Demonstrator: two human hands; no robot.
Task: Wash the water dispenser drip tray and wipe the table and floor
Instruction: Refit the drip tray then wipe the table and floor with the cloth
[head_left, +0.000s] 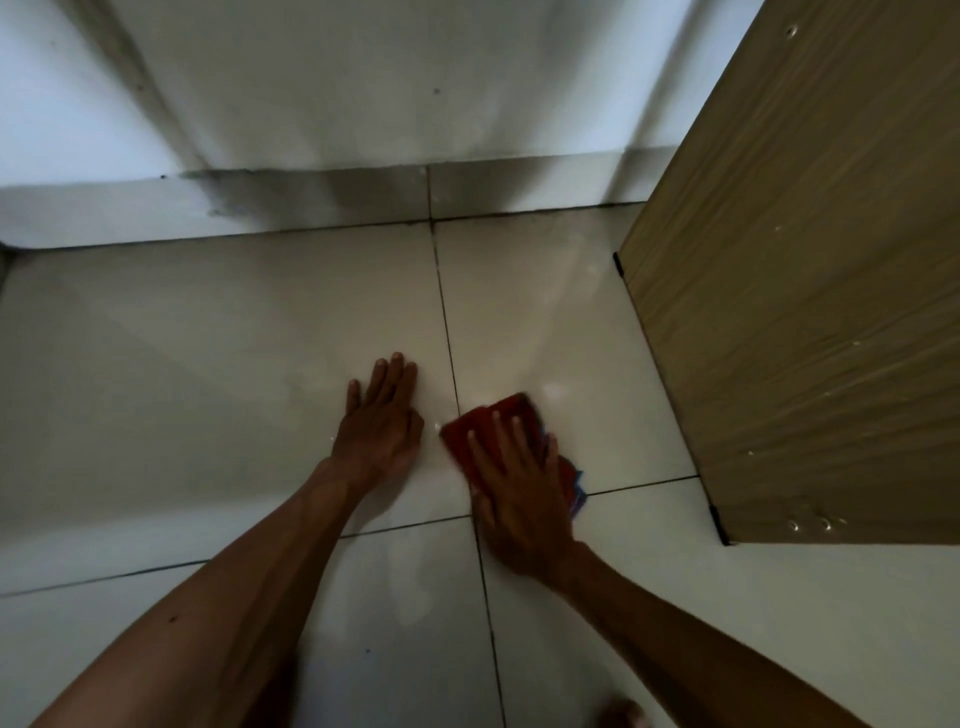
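Note:
A red cloth (485, 423) with blue edges lies flat on the pale tiled floor (208, 374), just right of a dark grout line. My right hand (517, 486) presses on the cloth with straight, spread fingers, covering its near part. My left hand (382, 418) rests flat on the tile to the cloth's left, fingers straight and together, holding nothing. The drip tray and the table top are out of view.
A wooden cabinet side (810, 291) stands on the floor close to the right of the cloth. A white wall (322, 93) with a grey skirting (260, 202) runs along the far edge of the floor. A toe (621, 714) shows at the bottom.

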